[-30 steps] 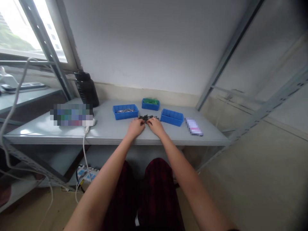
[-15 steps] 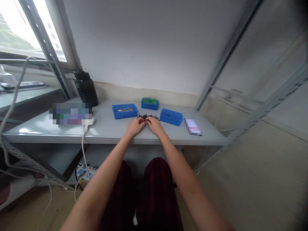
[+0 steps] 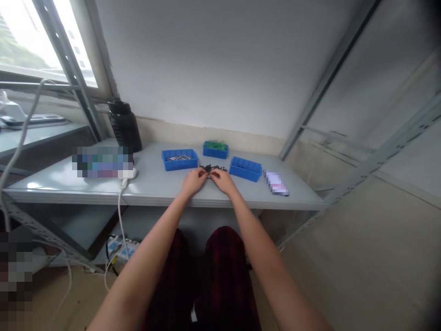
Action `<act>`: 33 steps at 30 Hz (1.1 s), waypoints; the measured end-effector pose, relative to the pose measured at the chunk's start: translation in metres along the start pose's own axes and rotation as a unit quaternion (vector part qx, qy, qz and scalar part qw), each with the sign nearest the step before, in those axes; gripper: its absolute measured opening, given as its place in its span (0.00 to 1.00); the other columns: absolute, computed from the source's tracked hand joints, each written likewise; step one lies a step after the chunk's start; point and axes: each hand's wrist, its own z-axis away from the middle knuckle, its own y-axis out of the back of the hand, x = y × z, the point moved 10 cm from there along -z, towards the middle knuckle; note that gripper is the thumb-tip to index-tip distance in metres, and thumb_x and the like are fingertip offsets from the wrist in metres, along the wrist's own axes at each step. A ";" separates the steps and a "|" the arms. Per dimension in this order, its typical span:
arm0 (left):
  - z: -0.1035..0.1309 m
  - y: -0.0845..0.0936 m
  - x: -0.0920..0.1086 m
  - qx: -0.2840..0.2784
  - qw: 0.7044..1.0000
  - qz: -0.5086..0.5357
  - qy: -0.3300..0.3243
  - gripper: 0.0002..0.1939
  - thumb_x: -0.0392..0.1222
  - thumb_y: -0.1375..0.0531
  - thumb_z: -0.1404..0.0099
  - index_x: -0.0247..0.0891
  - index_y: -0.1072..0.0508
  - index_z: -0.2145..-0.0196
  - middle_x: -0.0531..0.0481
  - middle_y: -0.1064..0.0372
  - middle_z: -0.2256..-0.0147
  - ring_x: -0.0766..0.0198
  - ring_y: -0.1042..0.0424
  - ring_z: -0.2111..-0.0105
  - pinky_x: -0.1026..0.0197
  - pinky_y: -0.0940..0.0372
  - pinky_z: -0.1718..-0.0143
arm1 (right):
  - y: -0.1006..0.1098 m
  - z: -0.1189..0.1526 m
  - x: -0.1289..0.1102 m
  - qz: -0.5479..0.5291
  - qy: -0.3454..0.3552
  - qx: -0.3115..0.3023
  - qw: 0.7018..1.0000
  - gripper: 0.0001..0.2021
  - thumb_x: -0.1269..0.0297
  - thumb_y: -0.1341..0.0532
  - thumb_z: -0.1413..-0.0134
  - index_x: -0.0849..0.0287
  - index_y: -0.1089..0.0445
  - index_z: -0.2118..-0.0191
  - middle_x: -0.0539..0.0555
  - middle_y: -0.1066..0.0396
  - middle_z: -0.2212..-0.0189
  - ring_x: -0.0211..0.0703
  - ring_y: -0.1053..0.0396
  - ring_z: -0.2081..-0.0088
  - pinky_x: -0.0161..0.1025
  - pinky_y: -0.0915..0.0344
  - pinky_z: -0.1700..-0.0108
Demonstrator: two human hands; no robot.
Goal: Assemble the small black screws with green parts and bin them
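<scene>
My left hand and my right hand are close together on the grey table, fingertips pinched just in front of a heap of small dark pieces. What the fingers hold is too small to make out. Left of the heap is a blue bin with thin metal parts in it. Behind the heap sits a blue bin of green pieces. To the right lies another blue bin, angled, with no contents that I can make out.
A black bottle stands at the back left. Near it are a blurred-out item and a white plug with a cable over the table's front edge. A phone-like object lies right. Metal posts frame both sides.
My hands have parted very slightly at the fingertips, and more of the dark heap shows. The whole view has shifted a little.
</scene>
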 end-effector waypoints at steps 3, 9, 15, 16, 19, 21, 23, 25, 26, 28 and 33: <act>0.001 0.002 0.000 0.005 1.000 0.002 0.006 0.10 0.40 0.43 0.34 0.36 0.22 0.62 0.42 0.22 0.62 0.55 0.25 0.61 0.59 0.36 0.59 | 0.001 0.000 0.003 -0.016 -0.014 0.001 1.000 0.07 0.69 0.41 0.42 0.57 0.25 0.62 0.54 0.22 0.63 0.43 0.26 0.62 0.40 0.34 0.55; 0.001 0.003 -0.001 0.009 1.000 0.005 0.016 0.10 0.40 0.43 0.34 0.35 0.22 0.62 0.42 0.22 0.62 0.55 0.25 0.62 0.58 0.36 0.59 | 0.001 0.000 0.007 -0.033 -0.035 0.000 0.999 0.07 0.68 0.39 0.44 0.58 0.24 0.62 0.55 0.21 0.63 0.44 0.26 0.62 0.41 0.32 0.55; 0.000 0.002 -0.002 0.008 1.000 0.007 0.015 0.09 0.40 0.42 0.35 0.36 0.22 0.62 0.42 0.22 0.62 0.55 0.25 0.61 0.59 0.36 0.58 | 0.001 0.001 0.007 -0.039 -0.042 0.000 0.998 0.07 0.68 0.39 0.45 0.57 0.24 0.63 0.55 0.21 0.64 0.44 0.25 0.62 0.42 0.32 0.55; 0.000 0.002 -0.003 0.008 1.000 0.007 0.014 0.09 0.39 0.42 0.35 0.36 0.22 0.63 0.42 0.22 0.62 0.55 0.25 0.61 0.59 0.36 0.58 | 0.001 0.001 0.007 -0.040 -0.042 0.001 0.998 0.07 0.68 0.39 0.45 0.57 0.24 0.63 0.55 0.21 0.64 0.44 0.25 0.62 0.42 0.32 0.55; 0.000 0.001 -0.004 0.006 1.000 0.005 0.012 0.09 0.39 0.42 0.36 0.36 0.22 0.63 0.42 0.22 0.63 0.55 0.25 0.62 0.59 0.35 0.59 | 0.002 0.002 0.006 -0.042 -0.041 0.002 0.998 0.07 0.68 0.40 0.45 0.57 0.24 0.63 0.55 0.21 0.64 0.44 0.25 0.62 0.42 0.32 0.55; -0.001 0.001 -0.005 0.006 1.000 0.004 0.011 0.08 0.39 0.41 0.36 0.36 0.22 0.64 0.43 0.22 0.64 0.56 0.25 0.62 0.59 0.36 0.60 | 0.002 0.002 0.006 -0.041 -0.042 0.002 0.998 0.07 0.69 0.40 0.45 0.57 0.24 0.63 0.55 0.21 0.64 0.44 0.25 0.62 0.41 0.32 0.55; -0.002 0.000 -0.006 0.007 1.000 0.004 0.011 0.08 0.39 0.41 0.37 0.36 0.22 0.63 0.43 0.22 0.64 0.56 0.25 0.62 0.59 0.36 0.60 | 0.002 0.002 0.006 -0.041 -0.044 0.002 0.998 0.07 0.69 0.39 0.45 0.58 0.24 0.63 0.55 0.21 0.64 0.44 0.25 0.62 0.41 0.32 0.55; -0.002 0.000 -0.007 0.009 1.000 0.003 0.013 0.08 0.38 0.41 0.37 0.36 0.22 0.63 0.43 0.22 0.64 0.56 0.25 0.63 0.59 0.36 0.60 | 0.002 0.002 0.007 -0.040 -0.048 0.002 0.998 0.06 0.69 0.39 0.46 0.58 0.24 0.63 0.55 0.21 0.63 0.44 0.25 0.62 0.41 0.32 0.55; -0.002 0.000 -0.008 0.008 1.000 0.003 0.014 0.09 0.38 0.41 0.38 0.36 0.22 0.63 0.43 0.22 0.64 0.56 0.25 0.63 0.59 0.36 0.61 | 0.002 0.002 0.007 -0.039 -0.049 0.002 0.998 0.06 0.69 0.39 0.46 0.58 0.24 0.63 0.55 0.21 0.63 0.44 0.25 0.62 0.41 0.32 0.55; -0.002 0.000 -0.009 0.007 1.000 0.002 0.016 0.09 0.38 0.41 0.38 0.36 0.22 0.62 0.43 0.22 0.64 0.56 0.26 0.63 0.59 0.36 0.61 | 0.002 0.002 0.007 -0.038 -0.050 0.002 0.998 0.06 0.69 0.39 0.46 0.58 0.24 0.63 0.55 0.21 0.64 0.44 0.25 0.62 0.41 0.32 0.55; -0.001 0.000 -0.007 0.005 1.000 0.001 0.014 0.09 0.38 0.41 0.38 0.36 0.22 0.62 0.43 0.22 0.63 0.56 0.26 0.62 0.59 0.35 0.59 | 0.002 0.002 0.007 -0.036 -0.051 0.002 0.998 0.07 0.69 0.40 0.45 0.57 0.24 0.63 0.55 0.21 0.64 0.43 0.25 0.62 0.42 0.32 0.54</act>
